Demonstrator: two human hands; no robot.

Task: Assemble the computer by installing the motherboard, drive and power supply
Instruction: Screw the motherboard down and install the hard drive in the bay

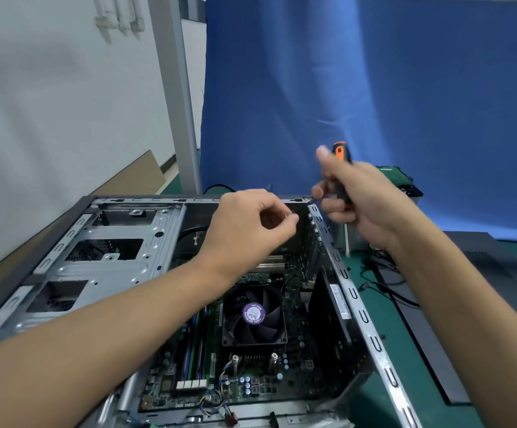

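Observation:
An open computer case [362, 316] lies on its side with the motherboard [260, 381] inside; a black CPU fan [252, 315] with a purple label sits at its middle. My left hand [248, 223] hovers over the case's far end, thumb and forefinger pinching something small and shiny, apparently a screw [287, 215]. My right hand [356, 199] grips a black and orange screwdriver [340, 154], handle up, above the case's far right corner. A grey box, perhaps the power supply [354, 240], stands just outside the case behind my right hand, mostly hidden.
The metal drive cage [106, 257] fills the case's left side. A green circuit board or drive [399, 177] lies at the back right. Black cables [383, 282] and a dark panel [479, 291] lie on the green mat right of the case. A blue cloth hangs behind.

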